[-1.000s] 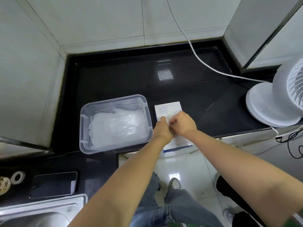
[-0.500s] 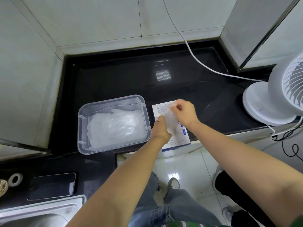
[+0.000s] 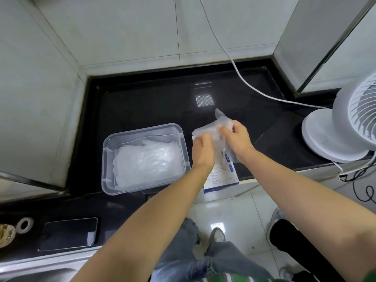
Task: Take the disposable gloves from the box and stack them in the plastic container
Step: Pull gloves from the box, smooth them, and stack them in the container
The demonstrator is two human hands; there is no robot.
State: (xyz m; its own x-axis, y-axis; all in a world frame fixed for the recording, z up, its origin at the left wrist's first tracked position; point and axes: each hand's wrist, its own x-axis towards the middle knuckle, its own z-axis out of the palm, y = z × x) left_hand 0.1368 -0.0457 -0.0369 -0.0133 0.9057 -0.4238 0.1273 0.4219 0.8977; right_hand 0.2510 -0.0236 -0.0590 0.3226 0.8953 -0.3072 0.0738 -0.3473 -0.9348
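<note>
A clear plastic container (image 3: 106,159) sits on the black counter and holds a flat stack of translucent gloves (image 3: 146,161). Just right of it lies the white and blue glove box (image 3: 222,178), overhanging the counter's front edge. Above the box, a thin clear glove (image 3: 211,128) is stretched between both hands. My left hand (image 3: 202,150) pinches its left end and my right hand (image 3: 236,137) pinches its right part. The glove's tip sticks up behind my right hand. The box opening is hidden under my hands.
A white fan (image 3: 341,129) stands at the right on the counter, its white cable (image 3: 242,78) running across the back. At the front left are a dark phone (image 3: 68,234), a roll of tape (image 3: 24,224) and a steel sink rim (image 3: 40,265). Tiled walls enclose the counter.
Both hands were pressed together on the box; my right hand has since lifted back and to the right, drawing a clear glove out, and now both hands hold it spread above the box.
</note>
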